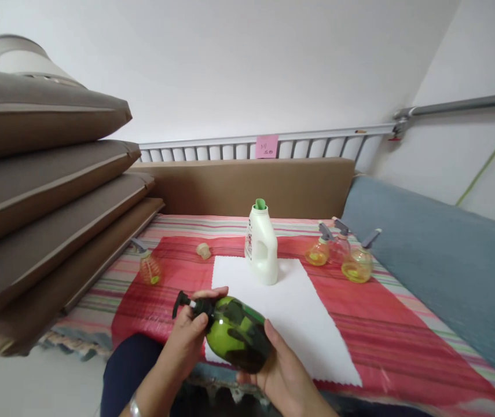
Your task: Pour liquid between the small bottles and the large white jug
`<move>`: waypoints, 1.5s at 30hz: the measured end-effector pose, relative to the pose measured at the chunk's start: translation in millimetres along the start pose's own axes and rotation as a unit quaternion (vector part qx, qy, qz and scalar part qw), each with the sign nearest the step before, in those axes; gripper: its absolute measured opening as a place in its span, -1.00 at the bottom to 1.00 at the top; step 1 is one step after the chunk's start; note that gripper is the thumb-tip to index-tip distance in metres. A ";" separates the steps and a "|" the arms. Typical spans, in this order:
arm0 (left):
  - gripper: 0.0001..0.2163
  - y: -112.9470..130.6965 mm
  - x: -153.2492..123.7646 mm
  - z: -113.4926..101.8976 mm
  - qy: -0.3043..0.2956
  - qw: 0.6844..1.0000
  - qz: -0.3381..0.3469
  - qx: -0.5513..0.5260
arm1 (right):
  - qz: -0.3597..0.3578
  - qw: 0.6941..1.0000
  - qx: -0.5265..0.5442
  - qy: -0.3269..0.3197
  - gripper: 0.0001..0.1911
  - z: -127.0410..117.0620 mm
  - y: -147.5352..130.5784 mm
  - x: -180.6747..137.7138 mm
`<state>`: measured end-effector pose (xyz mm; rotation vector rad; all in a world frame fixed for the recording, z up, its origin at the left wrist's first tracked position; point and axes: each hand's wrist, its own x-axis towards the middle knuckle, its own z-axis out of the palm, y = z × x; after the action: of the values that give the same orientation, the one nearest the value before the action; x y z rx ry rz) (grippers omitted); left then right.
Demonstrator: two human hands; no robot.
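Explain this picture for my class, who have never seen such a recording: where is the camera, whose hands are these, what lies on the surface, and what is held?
There is no machine here: a person wears one camera on the head, looking forward and down, so the two hands at the bottom are that person's own. The left hand grips the black pump neck of a round green plastic pump bottle, held on its side; the right hand cradles its base from below. Beyond them, a red striped cloth carries a white sheet, and on the sheet stands a white plastic jug with a green cap. Three small clear round spray bottles stand at the right, a fourth spray bottle at the left, near a small beige cap.
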<state>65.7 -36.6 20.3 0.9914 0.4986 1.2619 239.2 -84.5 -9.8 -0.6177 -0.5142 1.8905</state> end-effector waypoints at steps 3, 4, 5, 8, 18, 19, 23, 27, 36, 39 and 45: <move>-0.75 -0.6 1.8 1.9 0.028 0.999 -0.002 -0.025 | -0.065 0.998 -0.011 0.025 -0.53 7.1 5.0 -1.2; -0.76 -2.5 2.9 2.4 0.044 0.998 -0.004 -0.036 | -0.102 0.994 -0.023 0.037 -0.48 10.0 6.9 -2.2; -0.76 -4.7 4.0 2.8 0.063 0.997 -0.006 -0.048 | -0.142 0.987 -0.045 0.055 -0.40 12.8 8.7 -3.4; -0.70 -8.8 5.4 5.1 0.104 0.992 -0.020 -0.075 | -0.231 0.960 -0.122 0.101 -0.20 17.4 11.7 -6.3; -0.72 -4.4 14.7 -7.0 0.163 0.986 -0.003 -0.035 | -0.148 0.985 0.001 0.084 -0.29 2.4 14.0 4.1; -0.72 -6.8 15.7 -8.6 0.185 0.982 0.005 -0.029 | -0.146 0.986 0.001 0.083 -0.28 2.4 15.7 4.5; -0.62 -11.2 14.3 -5.9 0.167 0.985 0.008 -0.032 | -0.136 0.987 0.002 0.086 -0.32 3.9 17.3 5.0; -0.62 -9.4 12.5 -2.5 0.120 0.991 -0.024 -0.047 | -0.135 0.987 0.003 0.093 -0.34 1.6 16.1 6.1; -0.66 -13.5 14.5 -13.4 0.206 0.977 -0.018 -0.049 | -0.123 0.988 0.004 0.095 -0.38 -3.5 22.7 7.4; -0.65 -14.0 13.9 -13.7 0.194 0.979 -0.021 -0.057 | -0.121 0.987 0.005 0.104 -0.39 -2.7 21.5 7.8; -0.69 -9.8 25.1 -44.3 0.270 0.959 0.025 -0.084 | -0.129 0.984 0.029 0.119 -0.46 -27.8 15.1 2.2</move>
<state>43.2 2.2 -5.7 0.5082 0.7741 1.5986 245.3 -86.1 -40.9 -0.6933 -0.3627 1.5565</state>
